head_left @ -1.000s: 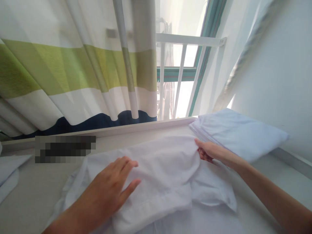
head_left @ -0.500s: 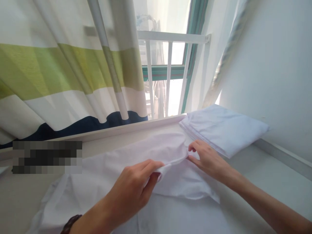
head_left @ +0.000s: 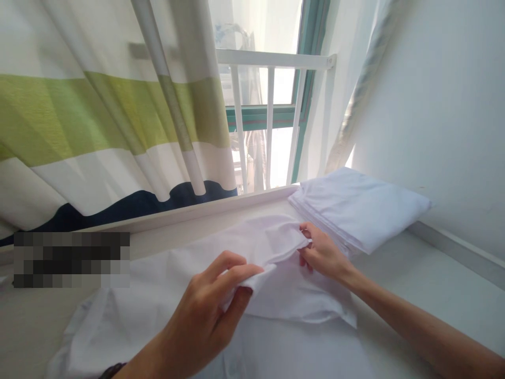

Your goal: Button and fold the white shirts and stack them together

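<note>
A white garment [head_left: 153, 289], loosely spread with a part folded over, lies on the pale surface in front of me. My left hand [head_left: 213, 300] pinches a raised edge of its fabric between thumb and fingers. Further right, my right hand [head_left: 321, 253] grips the same edge near its far end, fingertips closed on the cloth. The fabric is drawn up in a ridge between both hands. Just beyond my right hand sits a neatly folded stack of white cloth [head_left: 366, 208]. Which part of the garment I hold is hard to make out.
A white, green and navy curtain [head_left: 118, 116] hangs at the left. White railing bars [head_left: 270, 126] stand before the window. A raised ledge [head_left: 189, 210] borders the surface at the back, and a white wall [head_left: 445, 105] rises at right. A pixelated dark patch covers something at left.
My right hand has moved slightly left and closed on the fabric edge. The left hand has shifted a little left, its fingers rearranged on the cloth. The view has moved slightly.
</note>
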Motion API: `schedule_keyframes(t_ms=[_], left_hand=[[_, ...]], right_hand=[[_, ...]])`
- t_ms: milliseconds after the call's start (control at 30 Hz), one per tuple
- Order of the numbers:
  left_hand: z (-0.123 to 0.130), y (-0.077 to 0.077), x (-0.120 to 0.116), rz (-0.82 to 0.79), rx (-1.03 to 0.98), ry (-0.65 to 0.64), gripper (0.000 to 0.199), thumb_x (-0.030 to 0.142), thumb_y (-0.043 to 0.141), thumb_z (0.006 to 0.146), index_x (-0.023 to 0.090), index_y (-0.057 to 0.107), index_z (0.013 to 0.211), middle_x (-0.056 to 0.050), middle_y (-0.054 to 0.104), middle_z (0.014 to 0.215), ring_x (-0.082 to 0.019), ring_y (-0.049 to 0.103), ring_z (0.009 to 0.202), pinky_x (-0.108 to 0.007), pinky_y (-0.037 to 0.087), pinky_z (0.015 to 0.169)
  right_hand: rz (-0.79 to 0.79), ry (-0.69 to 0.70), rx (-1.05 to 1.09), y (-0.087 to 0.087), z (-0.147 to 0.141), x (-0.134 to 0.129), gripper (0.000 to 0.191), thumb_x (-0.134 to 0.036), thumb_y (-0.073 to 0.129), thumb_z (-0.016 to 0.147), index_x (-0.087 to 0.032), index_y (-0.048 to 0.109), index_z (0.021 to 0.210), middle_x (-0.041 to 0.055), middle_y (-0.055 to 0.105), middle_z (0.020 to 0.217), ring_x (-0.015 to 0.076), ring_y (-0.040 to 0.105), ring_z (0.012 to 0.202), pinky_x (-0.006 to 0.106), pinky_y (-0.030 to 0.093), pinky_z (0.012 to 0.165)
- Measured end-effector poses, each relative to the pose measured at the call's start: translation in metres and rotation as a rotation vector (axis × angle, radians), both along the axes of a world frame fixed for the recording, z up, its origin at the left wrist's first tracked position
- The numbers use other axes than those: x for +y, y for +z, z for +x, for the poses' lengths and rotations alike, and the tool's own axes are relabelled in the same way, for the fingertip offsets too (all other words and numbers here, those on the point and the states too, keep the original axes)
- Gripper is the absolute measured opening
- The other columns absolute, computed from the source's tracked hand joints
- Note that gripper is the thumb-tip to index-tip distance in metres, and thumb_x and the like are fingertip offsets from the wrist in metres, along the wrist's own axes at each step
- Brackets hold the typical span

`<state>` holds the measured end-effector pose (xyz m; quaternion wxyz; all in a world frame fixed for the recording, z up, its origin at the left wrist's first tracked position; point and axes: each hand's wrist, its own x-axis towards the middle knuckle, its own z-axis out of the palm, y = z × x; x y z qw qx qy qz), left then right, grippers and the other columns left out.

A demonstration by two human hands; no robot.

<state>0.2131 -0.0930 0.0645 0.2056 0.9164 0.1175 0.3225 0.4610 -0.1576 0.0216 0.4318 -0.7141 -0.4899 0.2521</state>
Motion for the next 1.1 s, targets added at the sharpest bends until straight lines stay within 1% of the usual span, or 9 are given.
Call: schedule_keyframes(t_ms=[100,200,333,467,600,733,833,1000,1100], left_hand=[[-0.002,0.004,-0.002,-0.013,0.014,-0.025,0.032,0.009,0.046,0.087,0.027,0.058,0.111,-0.003,0.061,0.096,-0.013,0.063,0.08,-0.022,0.051,0.071],[-0.004,0.01,-0.007,-0.053,0.207,-0.132,0.03,0.012,0.052,0.082,0.029,0.062,0.105,-0.001,0.066,0.093,-0.014,0.065,0.078,-0.023,0.052,0.072],[0.005,0.02,-0.001,-0.109,0.484,-0.241,0.019,0.027,0.06,0.081,0.028,0.065,0.099,-0.001,0.069,0.091,-0.018,0.065,0.079,-0.026,0.051,0.077],[0.043,0.02,0.031,-0.04,0.463,-0.107,0.017,0.024,0.047,0.091,0.021,0.064,0.089,-0.002,0.066,0.087,-0.016,0.061,0.076,-0.026,0.048,0.072],[0.097,0.01,0.072,0.071,0.426,-0.057,0.023,0.018,0.044,0.091,0.018,0.064,0.099,-0.006,0.065,0.103,-0.018,0.062,0.085,-0.03,0.048,0.079],[0.14,0.007,0.096,0.013,0.513,-0.296,0.039,0.005,0.043,0.084,0.021,0.064,0.113,-0.005,0.061,0.122,-0.019,0.056,0.11,-0.029,0.044,0.095],[0.16,0.012,0.108,-0.002,0.656,-0.451,0.047,0.003,0.047,0.079,0.024,0.066,0.116,-0.002,0.064,0.122,-0.019,0.05,0.119,-0.03,0.038,0.103],[0.183,0.018,0.139,-0.041,0.797,-0.521,0.026,0.026,0.06,0.085,0.023,0.072,0.108,-0.003,0.071,0.101,-0.02,0.059,0.103,-0.027,0.043,0.093],[0.198,0.011,0.157,-0.098,0.789,-0.534,0.018,0.027,0.064,0.083,0.022,0.075,0.097,-0.002,0.072,0.094,-0.017,0.063,0.089,-0.024,0.046,0.083]], right_hand=[[0.04,-0.078,-0.127,0.007,-0.001,-0.009,0.041,-0.02,0.046,0.073,-0.019,0.046,0.114,-0.0059,0.059,0.057,0.0146,0.055,0.043,0.025,0.042,0.047],[0.069,-0.096,-0.299,0.004,-0.001,-0.02,0.052,-0.021,0.048,0.074,-0.02,0.039,0.125,-0.0058,0.061,0.058,0.0177,0.057,0.05,0.027,0.042,0.055],[-0.011,-0.052,-0.381,-0.011,-0.002,-0.028,0.034,-0.017,0.046,0.07,-0.021,0.042,0.104,-0.0032,0.064,0.064,0.0174,0.055,0.052,0.026,0.038,0.057],[-0.037,-0.051,-0.477,-0.018,0.0,-0.029,0.015,-0.019,0.046,0.073,-0.024,0.041,0.087,-0.0027,0.059,0.062,0.0169,0.052,0.052,0.024,0.033,0.054],[-0.019,-0.019,-0.566,-0.018,0.001,-0.031,0.013,-0.016,0.046,0.072,-0.024,0.042,0.082,-0.0028,0.055,0.06,0.0172,0.053,0.053,0.024,0.032,0.054],[0.023,-0.01,-0.57,-0.024,0.002,-0.031,0.016,-0.014,0.045,0.072,-0.023,0.044,0.084,-0.0047,0.051,0.056,0.0163,0.052,0.049,0.023,0.033,0.052],[0.065,-0.023,-0.555,-0.028,0.003,-0.029,0.019,-0.012,0.044,0.07,-0.023,0.044,0.086,-0.0059,0.049,0.055,0.0152,0.05,0.046,0.022,0.032,0.051],[0.102,-0.052,-0.528,-0.029,0.007,-0.026,0.018,-0.011,0.044,0.067,-0.024,0.043,0.08,-0.0077,0.045,0.049,0.0132,0.042,0.041,0.022,0.027,0.046],[0.127,-0.047,-0.568,-0.028,0.012,-0.028,0.018,-0.009,0.042,0.064,-0.024,0.043,0.075,-0.0076,0.046,0.046,0.0126,0.04,0.039,0.023,0.024,0.046]])
